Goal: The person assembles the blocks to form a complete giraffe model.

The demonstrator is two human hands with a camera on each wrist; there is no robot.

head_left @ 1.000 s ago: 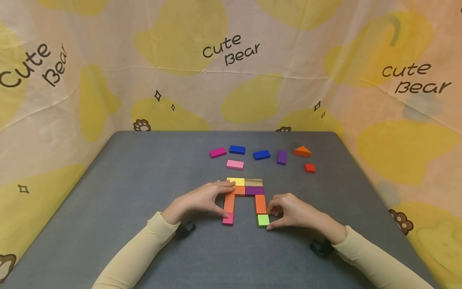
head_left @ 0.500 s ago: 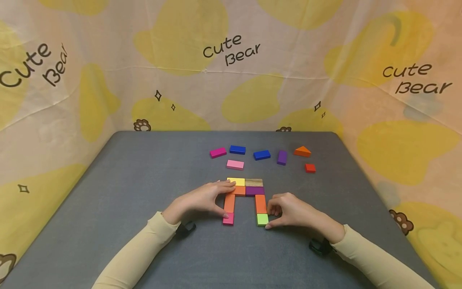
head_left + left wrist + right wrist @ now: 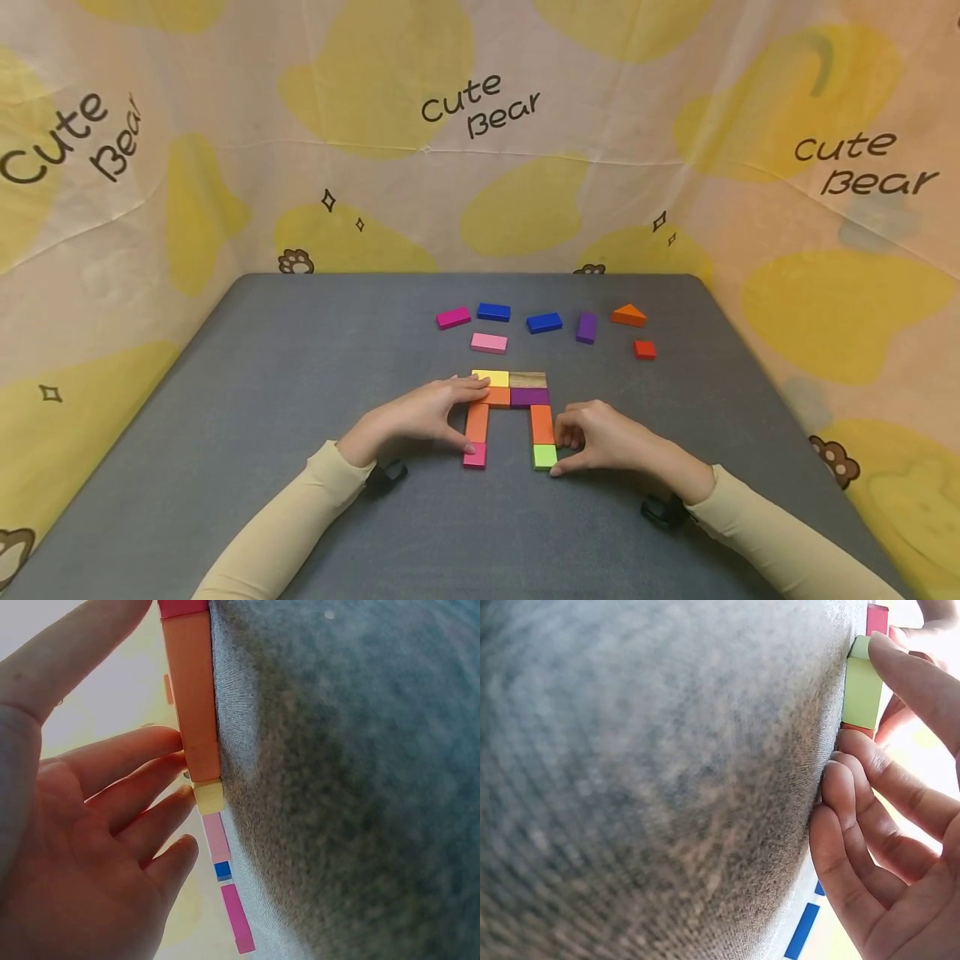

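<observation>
Flat wooden blocks form an arch on the grey table. My left hand (image 3: 416, 412) spans its left side: fingertips rest at the yellow block (image 3: 498, 379) and the orange block (image 3: 499, 398) below it, the thumb on the pink block (image 3: 474, 461). Between them runs an orange block (image 3: 477, 422). My right hand (image 3: 615, 437) has its thumb at the near corner of the light green block (image 3: 861, 690), fingers curled beside it and the orange block (image 3: 542, 425) above. A purple block (image 3: 529, 398) and a wood-grain block (image 3: 528, 380) complete the top rows.
Behind the arch lie a light pink block (image 3: 489, 342), a magenta block (image 3: 453, 318), two blue blocks (image 3: 493, 312), a purple block (image 3: 587, 327), an orange triangle (image 3: 628, 315) and a red block (image 3: 644, 350). A printed curtain (image 3: 480, 208) encloses the table (image 3: 300, 350).
My right hand has shifted slightly left, and the light green block has slid with it into line under the orange block. The left hand has stayed in place.
</observation>
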